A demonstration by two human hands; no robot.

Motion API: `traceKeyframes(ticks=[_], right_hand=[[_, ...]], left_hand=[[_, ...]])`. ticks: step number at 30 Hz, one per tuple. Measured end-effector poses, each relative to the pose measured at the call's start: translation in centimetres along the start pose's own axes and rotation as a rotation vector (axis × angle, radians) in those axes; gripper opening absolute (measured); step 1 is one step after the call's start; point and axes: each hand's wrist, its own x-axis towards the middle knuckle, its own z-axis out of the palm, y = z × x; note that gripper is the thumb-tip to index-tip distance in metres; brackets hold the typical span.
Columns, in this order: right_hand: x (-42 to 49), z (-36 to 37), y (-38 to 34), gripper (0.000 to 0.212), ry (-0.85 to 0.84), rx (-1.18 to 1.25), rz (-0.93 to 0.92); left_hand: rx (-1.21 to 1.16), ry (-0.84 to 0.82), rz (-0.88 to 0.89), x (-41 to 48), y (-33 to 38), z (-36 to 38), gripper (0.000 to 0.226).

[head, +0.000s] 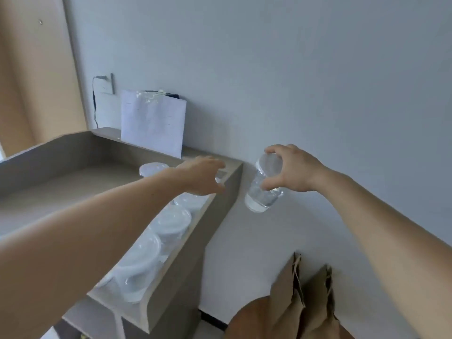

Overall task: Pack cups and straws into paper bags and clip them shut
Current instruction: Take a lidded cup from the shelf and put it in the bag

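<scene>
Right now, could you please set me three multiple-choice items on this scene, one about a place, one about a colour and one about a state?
1. Where do the brown paper bags stand?
A. On the shelf beside the cups
B. Low down by the white wall, below the right arm
C. On the white sheet of paper

2. What colour is the cup in the right hand?
A. Clear
B. Red
C. Black

3. What is the left hand doing?
A. Holding a bag
B. Holding a clip
C. Reaching out empty over the row of lidded cups

Answers:
1 B, their jagged tops rise against the wall at lower right.
2 A, the wall shows through it.
3 C, its fingers grasp nothing.
</scene>
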Motion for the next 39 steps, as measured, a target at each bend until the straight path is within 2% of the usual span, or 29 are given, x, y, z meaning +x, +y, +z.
traceKeyframes(ticks=[6,12,18,28,30,33,37,39], right_hand=[[-10.6,1.6,11.2,0.103,-0.088,-0.032,0.184],[-18.5,5.1,19.5,0.103,-0.180,-0.044,0.339],[-22.8,8.6,24.0,0.101,-0.237,-0.045,0.464],[-25.5,13.2,26.9,0.101,-0.288,-0.037,0.613],[-25.8,14.0,27.3,0.102,-0.301,-0.039,0.608],[-25.9,14.9,28.2,0.102,-0.320,-0.047,0.575],[-25.6,16.0,29.3,0.102,-0.318,-0.036,0.497],[-25.7,16.5,29.6,0.100,-0.302,-0.021,0.456]], left_hand=[[-0.047,-0.153,0.087,1.0,13.3,6.8,0.070],[-0.107,-0.336,0.213,0.3,22.3,15.7,0.068],[-0.174,-0.506,0.320,-1.7,27.4,23.4,0.066],[-0.199,-0.715,0.439,-3.2,31.1,31.4,0.045],[-0.188,-0.741,0.441,-3.8,31.3,32.8,0.052],[-0.202,-0.779,0.412,-4.8,31.6,34.2,0.077],[-0.237,-0.949,0.277,-6.6,32.3,35.4,0.101],[-0.197,-0.998,0.196,-8.0,33.1,36.0,0.103]])
